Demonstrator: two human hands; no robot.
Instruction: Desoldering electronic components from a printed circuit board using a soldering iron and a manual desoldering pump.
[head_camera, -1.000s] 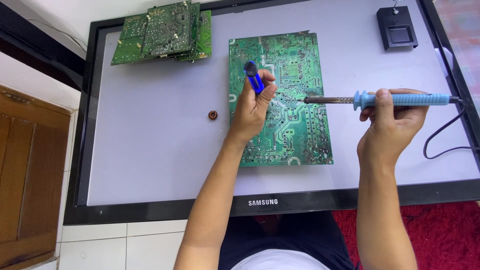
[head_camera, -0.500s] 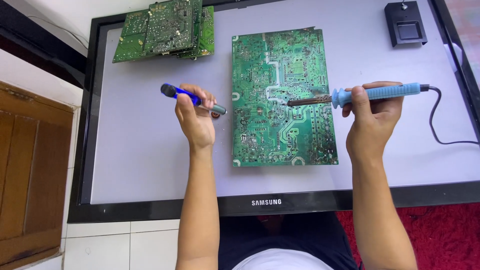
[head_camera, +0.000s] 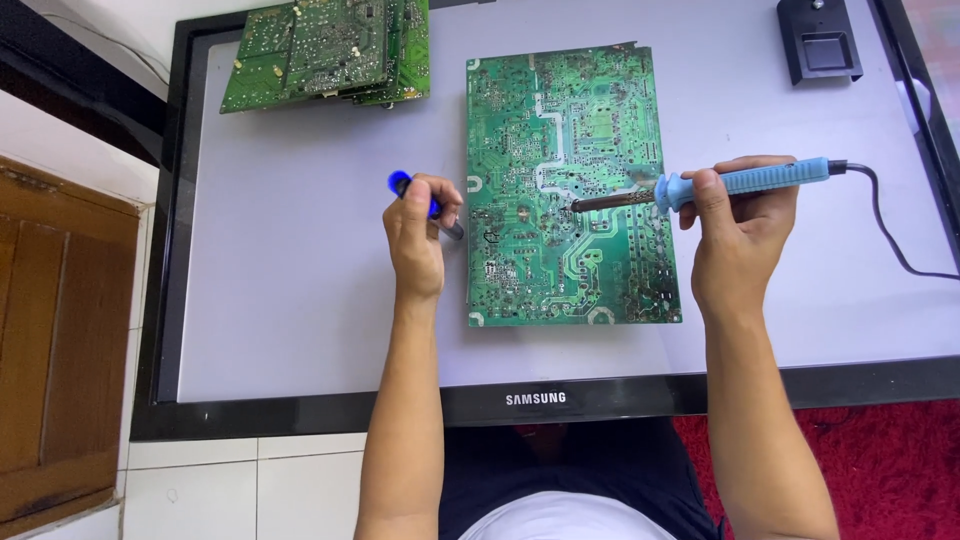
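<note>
Green circuit board (head_camera: 570, 190) flat on screen panel (head_camera: 300, 300), between both hands. Left hand (head_camera: 420, 235) closed around blue-handled tool (head_camera: 425, 203), just beside board's left edge. Right hand (head_camera: 740, 225) gripping blue soldering iron (head_camera: 700, 187), tip over board.

left hand (head_camera: 418, 232): bare, no ring, no watch, no glove | right hand (head_camera: 738, 232): bare, no ring, no watch, no glove | arms: bare from wrist to elbow, no sleeves seen | top: white cloth shirt (head_camera: 560, 520), only a small curved bit shows | legs: dark cloth shorts or trousers (head_camera: 600, 470), cannot tell which
</note>
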